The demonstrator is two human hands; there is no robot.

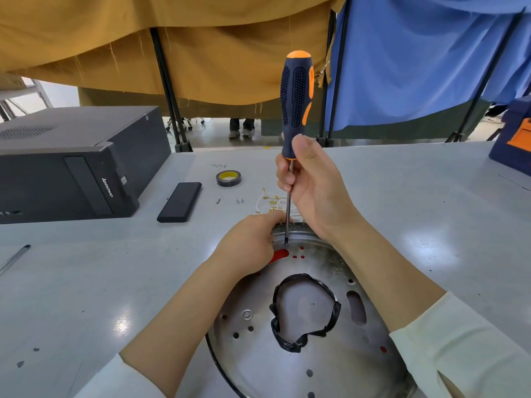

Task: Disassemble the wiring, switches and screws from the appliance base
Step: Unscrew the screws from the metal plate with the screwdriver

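The round metal appliance base (330,366) lies on the grey table, its centre hole ringed with black tape (304,314). My right hand (313,185) grips the lower end of a black-and-orange screwdriver (296,96), held upright with its tip (286,242) on the base near the far rim. My left hand (250,248) holds the base's far rim beside the tip; what its fingertips pinch is hidden. White wires with brass terminals (270,201) lie just beyond the base. Two loose screws (240,201) lie near them.
A black computer tower (71,165) lies at the far left, with a flat black block (179,205) beside it. A roll of tape (228,178) sits further back. A pen (14,257) lies at the left edge. A blue box (514,139) stands far right.
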